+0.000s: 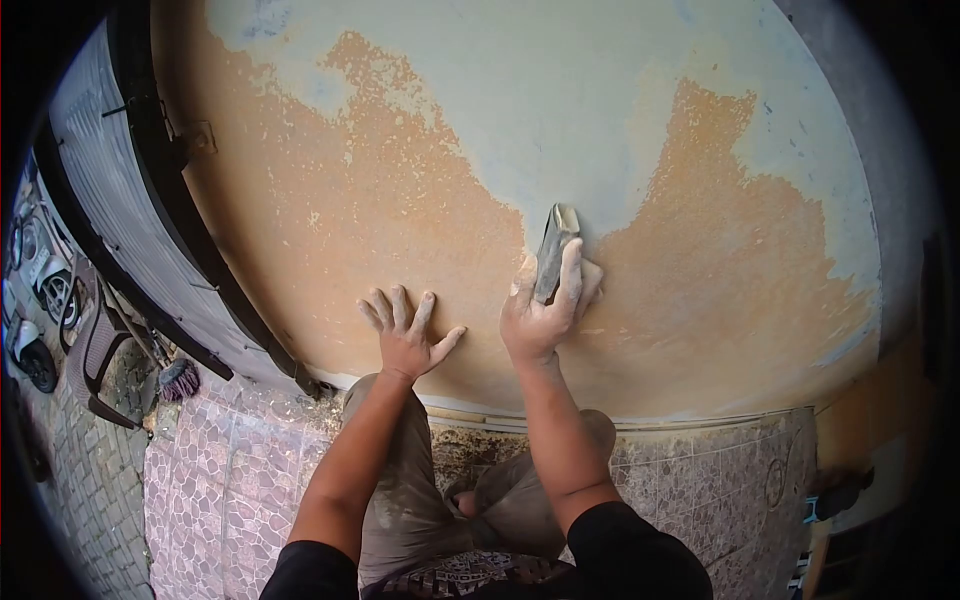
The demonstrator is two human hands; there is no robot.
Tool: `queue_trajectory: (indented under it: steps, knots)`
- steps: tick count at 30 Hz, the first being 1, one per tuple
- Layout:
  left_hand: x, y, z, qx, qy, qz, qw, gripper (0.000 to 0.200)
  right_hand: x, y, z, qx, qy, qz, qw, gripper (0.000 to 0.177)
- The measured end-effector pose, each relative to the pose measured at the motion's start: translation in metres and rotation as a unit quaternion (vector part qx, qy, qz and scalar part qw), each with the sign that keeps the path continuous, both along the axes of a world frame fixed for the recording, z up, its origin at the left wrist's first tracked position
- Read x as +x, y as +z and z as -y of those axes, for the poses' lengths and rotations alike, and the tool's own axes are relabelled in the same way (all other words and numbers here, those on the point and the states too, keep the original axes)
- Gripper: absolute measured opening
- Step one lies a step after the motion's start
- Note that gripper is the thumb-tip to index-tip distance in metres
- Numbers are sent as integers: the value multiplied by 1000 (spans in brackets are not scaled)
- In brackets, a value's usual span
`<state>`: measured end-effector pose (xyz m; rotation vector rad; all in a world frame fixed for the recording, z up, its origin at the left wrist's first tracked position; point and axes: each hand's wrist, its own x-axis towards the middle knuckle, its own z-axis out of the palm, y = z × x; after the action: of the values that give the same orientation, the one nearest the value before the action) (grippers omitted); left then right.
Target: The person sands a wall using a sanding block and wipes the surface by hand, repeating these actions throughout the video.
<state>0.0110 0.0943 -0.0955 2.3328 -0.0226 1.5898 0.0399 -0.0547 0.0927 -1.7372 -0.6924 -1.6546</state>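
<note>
My right hand (552, 305) grips a dark grey sanding block (553, 250), its long side upright against the wall (400, 220). Pale dust coats the fingers around it. To the left and a little lower, my left hand (405, 335) lies flat on the orange part of the wall, fingers spread, holding nothing. Patchy pale green and white covers the wall's upper part, with ragged edges where orange shows through. The block's face toward the wall is hidden.
A metal gate (150, 190) with a black frame stands at the left. Beyond it are a brown plastic chair (95, 350), a broom (178, 380) and a parked motorbike (50, 280). Patterned tiles (230, 480) cover the floor around my bent legs.
</note>
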Motion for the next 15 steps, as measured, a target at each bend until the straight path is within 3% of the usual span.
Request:
queue_trajectory:
  steps: [3, 5, 11, 15]
  knots:
    - [2, -7, -4, 16, 5, -2, 1000, 92, -10, -101, 27, -96, -26, -17, 995, 58]
    - [1, -7, -3, 15, 4, 4, 1000, 92, -13, -109, 32, -111, -22, -34, 993, 57]
    - [6, -8, 0, 3, 10, 8, 1000, 93, 4, 71, 15, 21, -13, 13, 1000, 58]
    - [4, -10, -6, 50, 29, 7, 998, 99, -3, 12, 25, -69, -75, -11, 995, 60]
